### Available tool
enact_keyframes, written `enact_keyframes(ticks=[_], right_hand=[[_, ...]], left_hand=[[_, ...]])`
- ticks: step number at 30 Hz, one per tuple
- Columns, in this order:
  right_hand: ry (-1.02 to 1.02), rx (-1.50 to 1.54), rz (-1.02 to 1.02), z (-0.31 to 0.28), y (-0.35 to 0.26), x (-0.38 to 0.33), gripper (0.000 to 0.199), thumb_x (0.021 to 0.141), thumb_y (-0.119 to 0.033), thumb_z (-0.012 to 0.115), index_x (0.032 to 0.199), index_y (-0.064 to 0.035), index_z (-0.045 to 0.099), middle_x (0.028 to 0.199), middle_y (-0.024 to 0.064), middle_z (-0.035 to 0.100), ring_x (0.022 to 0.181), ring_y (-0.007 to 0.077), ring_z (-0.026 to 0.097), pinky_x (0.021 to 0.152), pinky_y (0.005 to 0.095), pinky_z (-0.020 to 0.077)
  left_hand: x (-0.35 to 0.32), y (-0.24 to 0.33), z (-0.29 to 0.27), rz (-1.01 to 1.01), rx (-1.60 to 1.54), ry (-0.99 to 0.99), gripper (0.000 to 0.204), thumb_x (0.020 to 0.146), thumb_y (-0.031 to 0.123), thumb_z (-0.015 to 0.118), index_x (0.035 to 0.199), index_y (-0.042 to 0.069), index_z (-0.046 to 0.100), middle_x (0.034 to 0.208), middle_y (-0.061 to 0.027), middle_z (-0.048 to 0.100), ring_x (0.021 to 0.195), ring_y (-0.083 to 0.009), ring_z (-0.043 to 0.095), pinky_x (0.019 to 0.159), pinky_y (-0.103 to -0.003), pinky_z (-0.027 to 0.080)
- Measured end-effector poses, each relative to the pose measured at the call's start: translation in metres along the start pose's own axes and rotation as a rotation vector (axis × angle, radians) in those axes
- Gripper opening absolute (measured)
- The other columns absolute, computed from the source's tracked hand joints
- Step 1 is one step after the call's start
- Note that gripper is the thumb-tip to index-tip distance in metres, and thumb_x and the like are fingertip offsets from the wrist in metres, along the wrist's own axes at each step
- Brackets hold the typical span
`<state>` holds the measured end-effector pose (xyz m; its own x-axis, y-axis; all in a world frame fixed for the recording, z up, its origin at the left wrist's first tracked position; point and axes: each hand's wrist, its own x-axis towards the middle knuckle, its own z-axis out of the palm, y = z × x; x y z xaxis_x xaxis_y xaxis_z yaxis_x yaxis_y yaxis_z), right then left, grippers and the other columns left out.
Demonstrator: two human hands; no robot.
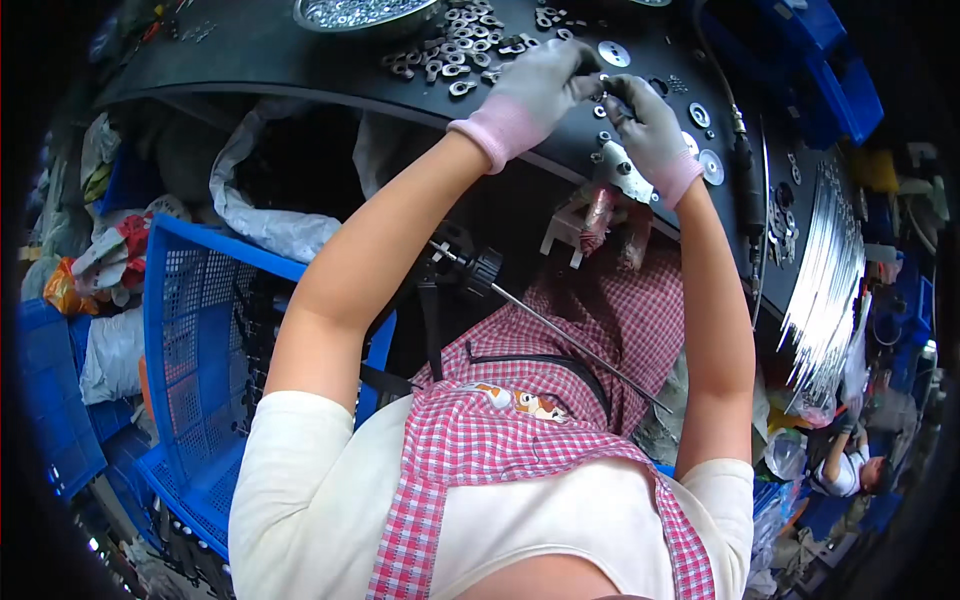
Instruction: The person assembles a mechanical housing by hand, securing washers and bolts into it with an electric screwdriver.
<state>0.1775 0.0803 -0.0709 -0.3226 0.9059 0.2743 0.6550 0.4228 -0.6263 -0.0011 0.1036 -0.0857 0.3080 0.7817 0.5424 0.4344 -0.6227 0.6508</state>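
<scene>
Both of my hands wear grey gloves with pink cuffs and meet over the edge of the dark workbench. My left hand is closed in a pinch, fingertips pointing right. My right hand pinches close beside it. Something small sits between the fingertips, too small to make out. Just below the fingers is a pale metal fixture with dark bolts. Small ring-ended metal parts lie scattered by my left hand. Round metal discs lie beyond and beside my right hand.
A metal bowl of small hardware stands at the back. Right lie a bundle of thin metal rods and a dark hose-fed tool. A rod with a black knob crosses above my lap. Blue crates stand left; another person is far right.
</scene>
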Motion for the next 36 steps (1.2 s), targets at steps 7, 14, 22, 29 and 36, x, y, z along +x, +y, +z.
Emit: enact_keyframes(ticks=[7, 14, 22, 29, 36], right_hand=[[0.141, 0.203, 0.073, 0.007, 0.001, 0.006, 0.028, 0.091, -0.024, 0.058, 0.106, 0.0001, 0.059, 0.084, 0.0059, 0.06, 0.073, 0.0134, 0.053, 0.067, 0.026, 0.0439], [0.031, 0.728, 0.467, 0.005, -0.016, 0.002, 0.033, 0.094, -0.036, 0.056, 0.102, -0.0046, 0.061, 0.079, -0.0067, 0.052, 0.066, 0.0019, 0.041, 0.058, 0.018, 0.0335], [0.229, 0.049, 0.067, 0.004, -0.023, -0.005, 0.022, 0.092, -0.025, 0.061, 0.099, -0.0044, 0.06, 0.079, -0.0038, 0.055, 0.07, 0.0041, 0.044, 0.062, 0.02, 0.0387], [0.426, -0.341, -0.086, -0.012, -0.028, -0.015, 0.017, 0.084, -0.011, 0.065, 0.1, -0.0056, 0.062, 0.09, 0.0086, 0.066, 0.082, 0.0185, 0.065, 0.074, 0.0291, 0.0495], [0.312, 0.413, 0.164, -0.003, -0.05, -0.034, 0.02, 0.087, -0.016, 0.065, 0.098, 0.0009, 0.063, 0.083, 0.0006, 0.064, 0.076, 0.0065, 0.055, 0.069, 0.021, 0.045]], left_hand=[[0.008, 0.01, -0.021, -0.065, -0.522, -0.051, 0.011, 0.084, 0.007, 0.062, 0.093, 0.001, 0.059, 0.085, -0.0119, 0.065, 0.081, -0.0197, 0.062, 0.075, -0.032, 0.047], [-0.006, 0.011, -0.02, 0.091, -0.499, 0.142, 0.015, 0.082, 0.011, 0.069, 0.088, -0.001, 0.061, 0.081, -0.0094, 0.065, 0.074, -0.0152, 0.061, 0.068, -0.03, 0.048], [-0.002, 0.01, -0.027, -0.27, -0.789, -0.2, 0.014, 0.09, 0.015, 0.059, 0.091, 0.0, 0.06, 0.073, -0.003, 0.062, 0.059, -0.0064, 0.053, 0.052, -0.022, 0.042], [0.002, 0.013, -0.024, -0.294, -0.144, -0.349, 0.03, 0.092, 0.025, 0.057, 0.079, -0.002, 0.058, 0.066, -0.0082, 0.061, 0.059, -0.0195, 0.058, 0.057, -0.039, 0.045], [-0.017, 0.006, 0.0, 0.001, 0.497, -0.274, 0.027, 0.083, 0.035, 0.063, 0.097, 0.013, 0.065, 0.094, -0.0069, 0.064, 0.089, -0.0269, 0.063, 0.073, -0.041, 0.052]])
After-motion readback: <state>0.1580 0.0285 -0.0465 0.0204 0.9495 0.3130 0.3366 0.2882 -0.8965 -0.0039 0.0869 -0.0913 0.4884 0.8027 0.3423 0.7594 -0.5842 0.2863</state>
